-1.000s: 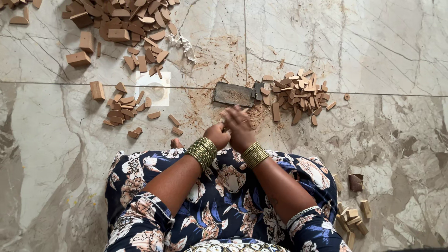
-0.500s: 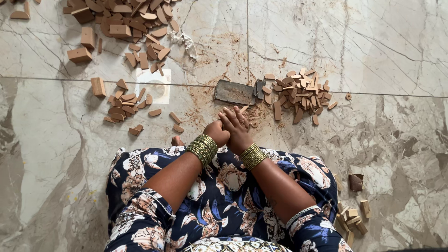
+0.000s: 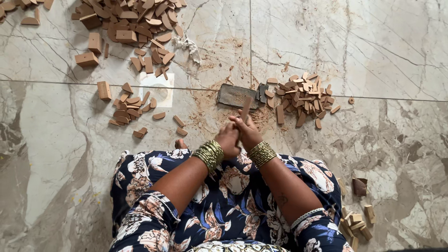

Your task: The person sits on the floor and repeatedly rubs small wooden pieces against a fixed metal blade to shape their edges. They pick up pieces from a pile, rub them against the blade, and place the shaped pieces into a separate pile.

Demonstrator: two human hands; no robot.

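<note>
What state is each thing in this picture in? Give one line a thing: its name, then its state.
Left hand: closed on the wooden strip.
Right hand: closed on the wooden strip.
Wooden strip: held tilted above the floor.
Grey slab: lying flat, dust around it.
Small pile of wooden pieces: loose, heaped beside the slab.
Big pile of wooden pieces: scattered.

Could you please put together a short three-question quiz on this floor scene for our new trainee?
1. True or false: both hands meet on the thin wooden strip.
2. What lies flat on the floor just beyond the hands?
A. a grey block
B. a metal bowl
C. a folded cloth
3. On which side of the person does the smaller pile lie?

Key: 1 true, left hand and right hand together; 2 A, grey block; 3 right, smaller pile.
</note>
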